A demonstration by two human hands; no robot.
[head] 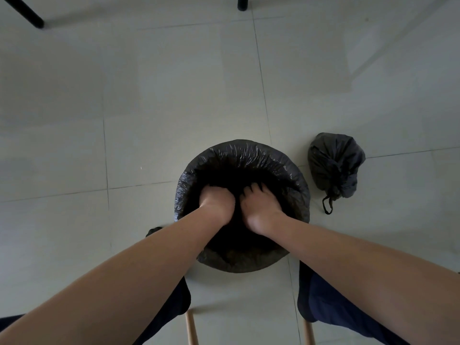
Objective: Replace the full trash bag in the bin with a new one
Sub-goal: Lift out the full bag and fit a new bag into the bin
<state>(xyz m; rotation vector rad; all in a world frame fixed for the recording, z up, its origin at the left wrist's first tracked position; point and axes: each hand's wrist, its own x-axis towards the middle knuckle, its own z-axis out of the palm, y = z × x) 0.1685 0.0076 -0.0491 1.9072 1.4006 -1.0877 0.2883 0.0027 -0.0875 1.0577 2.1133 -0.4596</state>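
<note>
We see the left hand (217,204) clenched and the right hand (261,205) spread inside the new liner (245,155); the tied full bag (334,165) lies right.

Pale square floor tiles (174,95) are lying under dim, greyish light (thin dark grout lines crossing them), while two black furniture legs (27,14) are standing at the far edge.

Dim, flat, greenish light. A brighter patch falls across the floor (388,58) at upper right. The bin liner (242,155) shows faint glare on its far rim; its inside is black. Wide-angle bending warps the edges.
</note>
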